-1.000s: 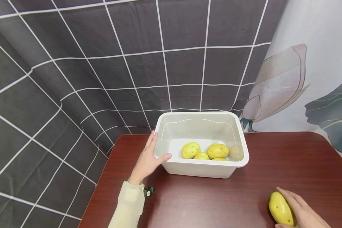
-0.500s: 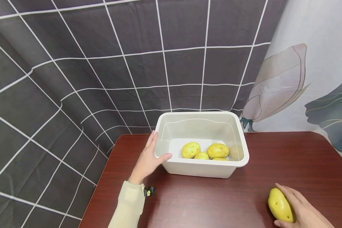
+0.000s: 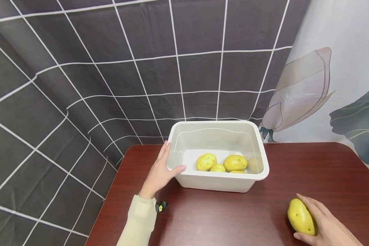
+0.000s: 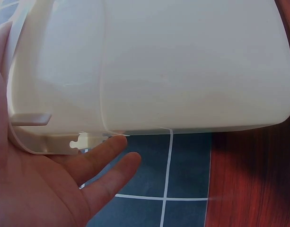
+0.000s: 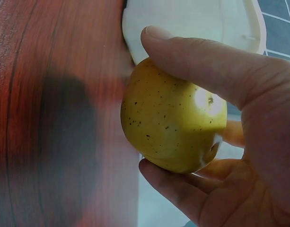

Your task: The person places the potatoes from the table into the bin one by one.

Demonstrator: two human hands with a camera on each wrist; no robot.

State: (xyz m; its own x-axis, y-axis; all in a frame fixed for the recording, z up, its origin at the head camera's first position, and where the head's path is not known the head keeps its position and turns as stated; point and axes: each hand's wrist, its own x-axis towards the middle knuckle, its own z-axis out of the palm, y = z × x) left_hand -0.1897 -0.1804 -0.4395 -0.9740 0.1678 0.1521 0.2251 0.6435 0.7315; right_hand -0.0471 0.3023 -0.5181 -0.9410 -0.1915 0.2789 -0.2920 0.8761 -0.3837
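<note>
In the head view a yellow potato (image 3: 301, 217) is at the lower right, and my right hand (image 3: 329, 222) grips it. The right wrist view shows its speckled skin; the thumb (image 5: 192, 52) lies along one side and the fingers curl round the other. My left hand (image 3: 158, 174) rests at the near left corner of a white plastic bin (image 3: 215, 182), thumb over the front rim, fingers straight along the left side. From the left wrist, two fingertips (image 4: 114, 149) show beside the bin's outer wall (image 4: 182, 71). Several yellow potatoes (image 3: 235, 163) lie inside the bin.
The bin stands on a dark red wooden table (image 3: 233, 218), near its back edge. Behind it hangs a dark grey cloth (image 3: 200, 71) with white grid lines. A pale curtain (image 3: 350, 27) with a leaf pattern hangs at the right.
My right hand has shifted slightly forward and to the left with the potato. The left hand and the bin stay in place.
</note>
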